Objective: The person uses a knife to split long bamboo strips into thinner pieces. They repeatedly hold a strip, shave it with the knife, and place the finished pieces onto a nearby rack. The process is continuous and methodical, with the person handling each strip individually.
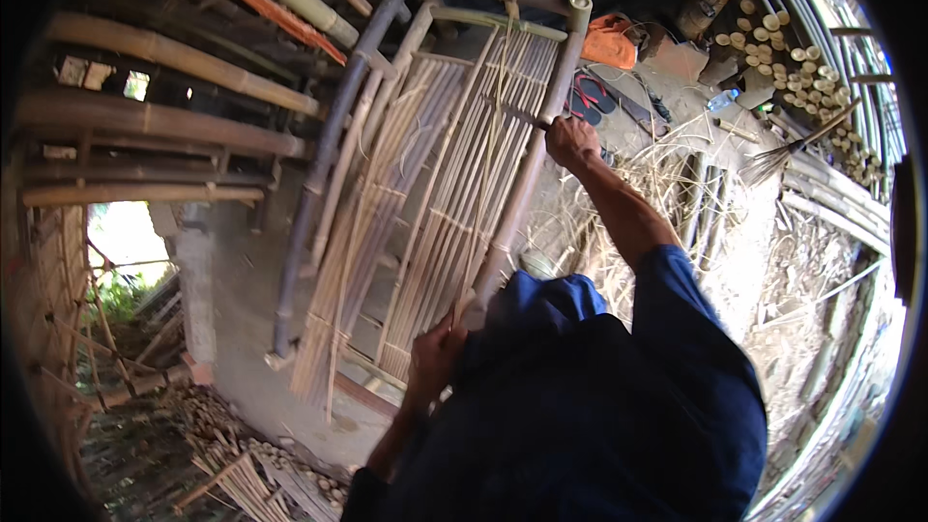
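Note:
In front of me lies a bamboo frame with a panel of thin bamboo slats laid lengthwise in it. My right hand is closed round the handle of a knife at the frame's right rail. Its dark blade points left across the slats and meets a long thin bamboo strip. This strip runs from the far end of the frame toward me. Near my body, my left hand is closed on the strip's near end, low at the frame's right side; its fingertips are partly hidden.
Loose bamboo slats lie left of the panel, beside a dark bamboo pole. Thick poles are stacked at the left. Sandals, a plastic bottle, a twig broom, shavings and cut bamboo ends are at the right.

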Tool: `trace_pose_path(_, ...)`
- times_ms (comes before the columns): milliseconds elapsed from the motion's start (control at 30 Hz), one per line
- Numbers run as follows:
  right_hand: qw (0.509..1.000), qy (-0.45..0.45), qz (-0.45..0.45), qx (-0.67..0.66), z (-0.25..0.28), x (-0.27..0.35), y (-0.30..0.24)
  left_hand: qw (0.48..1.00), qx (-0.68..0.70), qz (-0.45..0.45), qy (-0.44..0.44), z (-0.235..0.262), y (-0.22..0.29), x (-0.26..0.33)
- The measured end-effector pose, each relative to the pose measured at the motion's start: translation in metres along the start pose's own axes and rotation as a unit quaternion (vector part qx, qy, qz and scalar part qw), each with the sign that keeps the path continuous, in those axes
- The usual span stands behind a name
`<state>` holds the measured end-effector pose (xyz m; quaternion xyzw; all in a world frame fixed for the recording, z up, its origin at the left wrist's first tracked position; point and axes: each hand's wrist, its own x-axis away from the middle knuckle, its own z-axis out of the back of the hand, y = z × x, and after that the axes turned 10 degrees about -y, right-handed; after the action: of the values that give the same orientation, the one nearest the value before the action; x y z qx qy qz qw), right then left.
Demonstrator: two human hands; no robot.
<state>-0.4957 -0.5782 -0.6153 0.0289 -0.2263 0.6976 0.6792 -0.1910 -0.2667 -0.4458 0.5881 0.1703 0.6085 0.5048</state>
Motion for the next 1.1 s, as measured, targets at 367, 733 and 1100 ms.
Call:
trace_pose_path(367,0.995,0.048,-0.082,0.029,0.079,-0.06,0.04,1.0,-0.012,0.015,-0.013,0.006,0.005,0.01)
trace_pose_path(733,0.968,0.215,-0.127,-0.041,0.184,-0.081,0.095,0.964,-0.26,-0.055,0.004,0.015,-0.054,0.038)
trace_pose_path(1100,0.971,0.226,0.073,-0.004,0.019,-0.097,0.156,0.952,0.26,-0.02,-0.16,0.011,0.008,-0.052)
